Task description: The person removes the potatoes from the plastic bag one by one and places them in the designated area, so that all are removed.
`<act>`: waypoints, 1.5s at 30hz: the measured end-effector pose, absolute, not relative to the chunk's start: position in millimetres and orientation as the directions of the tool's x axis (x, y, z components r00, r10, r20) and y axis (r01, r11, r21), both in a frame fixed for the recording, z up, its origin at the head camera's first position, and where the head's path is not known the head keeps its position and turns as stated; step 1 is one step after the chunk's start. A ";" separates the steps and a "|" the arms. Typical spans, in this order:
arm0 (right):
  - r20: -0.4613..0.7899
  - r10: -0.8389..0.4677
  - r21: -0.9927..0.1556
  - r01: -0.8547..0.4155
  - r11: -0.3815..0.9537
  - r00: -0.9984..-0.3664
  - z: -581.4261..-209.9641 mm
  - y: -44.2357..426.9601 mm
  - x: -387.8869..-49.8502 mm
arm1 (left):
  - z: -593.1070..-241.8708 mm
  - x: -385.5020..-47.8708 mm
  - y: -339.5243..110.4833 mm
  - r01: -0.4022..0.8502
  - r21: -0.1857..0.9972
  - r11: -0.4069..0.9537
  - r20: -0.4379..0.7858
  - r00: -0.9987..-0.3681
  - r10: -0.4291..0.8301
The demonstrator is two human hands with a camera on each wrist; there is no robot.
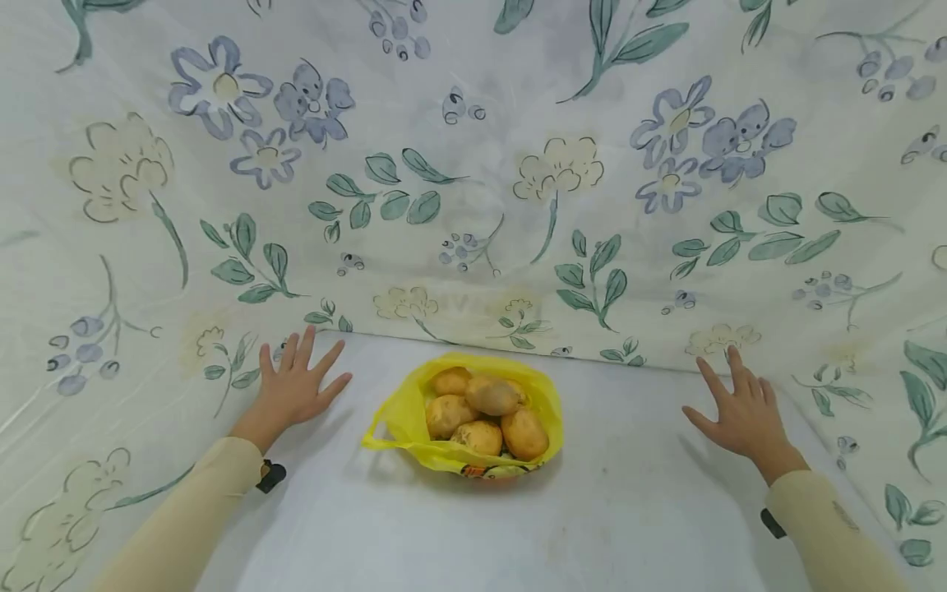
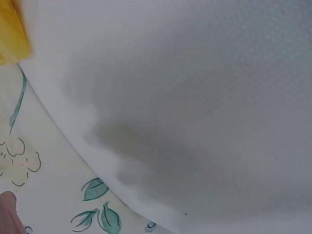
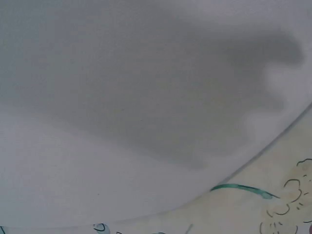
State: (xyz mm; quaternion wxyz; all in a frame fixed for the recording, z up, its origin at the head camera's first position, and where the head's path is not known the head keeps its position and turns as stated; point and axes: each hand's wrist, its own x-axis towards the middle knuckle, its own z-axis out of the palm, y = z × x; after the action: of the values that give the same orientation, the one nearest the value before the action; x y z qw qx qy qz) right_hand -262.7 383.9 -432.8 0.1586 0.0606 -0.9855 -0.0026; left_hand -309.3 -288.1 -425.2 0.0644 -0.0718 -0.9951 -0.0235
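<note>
A yellow plastic bag [image 1: 403, 411] lies with its mouth wide, and several potatoes [image 1: 477, 437] show inside it. To the left of the bag my left hand [image 1: 296, 386] is spread, fingers straight and holding nothing. My right hand [image 1: 743, 415] is likewise spread, well to the right of the bag and apart from it. In the left wrist view only a bit of the yellow bag [image 2: 12, 36] and a fingertip [image 2: 9, 212] show at the left edge. The right wrist view has mostly a hand's shadow on the white surface.
The bag rests on a white tabletop [image 1: 592, 510]. A floral curtain [image 1: 473, 222] hangs behind and along both sides, meeting the white surface at its far edge. Dark wrist devices [image 1: 271, 476] show at both sleeves.
</note>
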 end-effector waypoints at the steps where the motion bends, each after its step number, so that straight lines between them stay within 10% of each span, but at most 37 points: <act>1: 0.311 -0.122 0.025 -0.120 0.992 -0.942 -430.5 382.1 -264.9 | -424.4 -310.6 -287.4 0.150 0.039 0.988 0.139 -0.980 0.143; 28: 0.299 -0.434 0.026 -0.447 0.894 -0.850 -401.9 225.6 -310.0 | -423.4 -309.7 -163.0 0.606 0.151 0.781 0.126 -0.796 0.592; 45: 0.223 -0.563 -0.119 -0.596 0.794 -0.795 -419.3 147.8 -306.0 | -450.5 -311.4 -142.6 0.570 0.304 0.763 -0.034 -0.794 0.607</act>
State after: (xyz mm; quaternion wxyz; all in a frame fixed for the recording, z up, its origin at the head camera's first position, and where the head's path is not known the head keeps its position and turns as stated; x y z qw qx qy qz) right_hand -306.0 147.8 -419.3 0.0885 0.3073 -0.9430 0.0918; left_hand -311.4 -142.6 -450.5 -0.0653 -0.3142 -0.9367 -0.1402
